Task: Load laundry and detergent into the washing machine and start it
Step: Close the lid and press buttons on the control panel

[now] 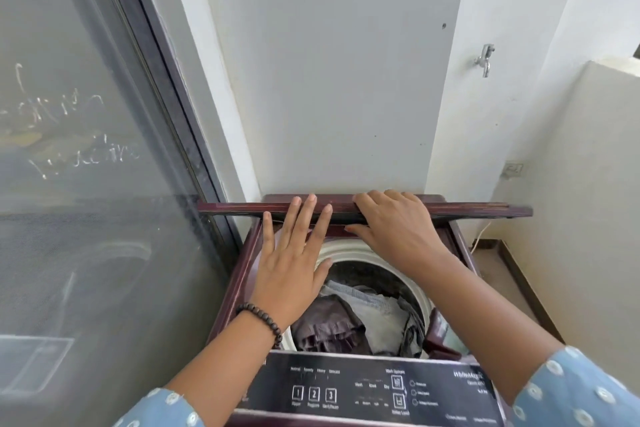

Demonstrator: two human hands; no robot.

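I see the washing machine with its maroon lid raised, front edge toward me. My left hand lies flat against that edge, fingers straight and spread. My right hand curls over the edge, thumb beneath, gripping it. The laundry, grey and brown garments, sits inside the drum. The control panel lies nearest me.
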